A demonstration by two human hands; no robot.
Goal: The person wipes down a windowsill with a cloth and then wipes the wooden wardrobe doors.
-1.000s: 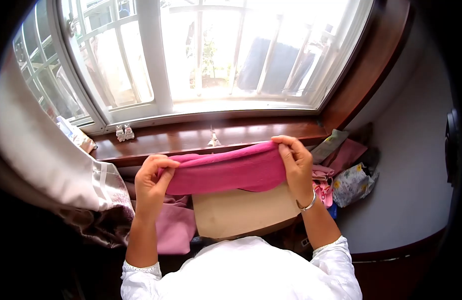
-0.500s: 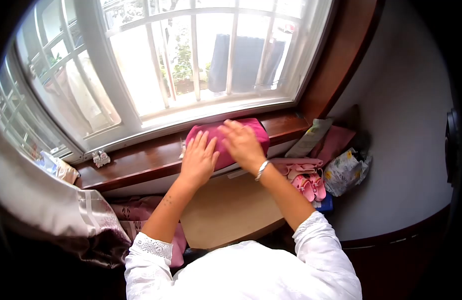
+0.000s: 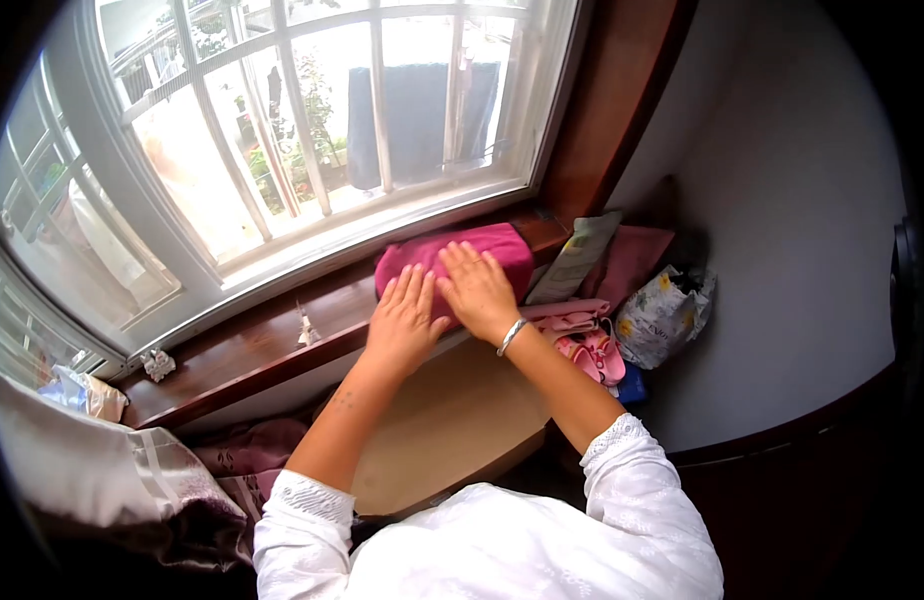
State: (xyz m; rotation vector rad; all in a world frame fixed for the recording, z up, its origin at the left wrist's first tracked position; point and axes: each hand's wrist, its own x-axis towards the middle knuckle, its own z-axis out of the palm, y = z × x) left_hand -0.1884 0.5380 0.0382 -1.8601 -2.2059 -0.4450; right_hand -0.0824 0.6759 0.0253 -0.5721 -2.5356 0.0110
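Our palms and the middle of the pink cloth (image 3: 502,248) are hidden under our left hand (image 3: 404,322) and right hand (image 3: 479,292). Both hands lie flat on it, open, fingers extended and slightly apart, gripping nothing. The garden outside is washed out by glare, and the lower edge of the cardboard box (image 3: 437,440) is cut off by our white shirt (image 3: 482,550).

The cloth is soft and matte, rounded at its corners, and lies on the glossy brown wooden sill (image 3: 252,365). The patterned bag (image 3: 665,315) is crinkled; the curtain (image 3: 102,470) has a satiny sheen.

A second ago we held the cloth stretched in the air over the cardboard; now it rests on the sill.
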